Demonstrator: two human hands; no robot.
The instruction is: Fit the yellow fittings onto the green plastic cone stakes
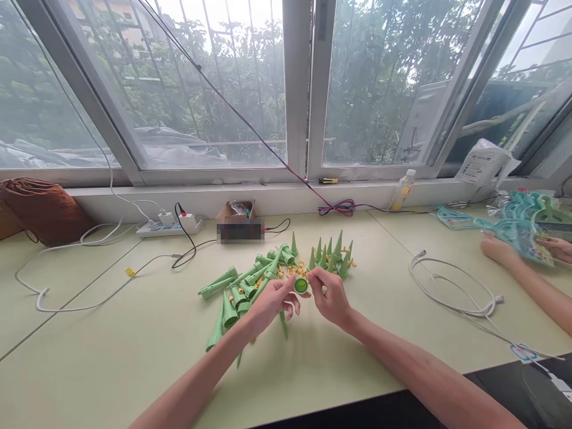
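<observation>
My left hand (273,302) holds a green cone (301,285) with its round open end turned toward me. My right hand (329,297) is pinched at the cone's right side; whatever lies between its fingertips is too small to make out. A loose pile of green cones (229,313) lies to the left and partly under my left hand. Small yellow pieces (286,271) are scattered just behind my hands. Behind my right hand, several green cones (338,245) stand upright with their tips up, some with yellow pieces at their sides.
At right, another person's hands (500,250) hold packaged teal items (513,232). A coiled white cable (456,310) lies nearer. Toward the window are a power strip (170,226), a small open box (236,210), red-blue wire (337,207) and a bottle (402,190). A brown bag (47,208) sits far left.
</observation>
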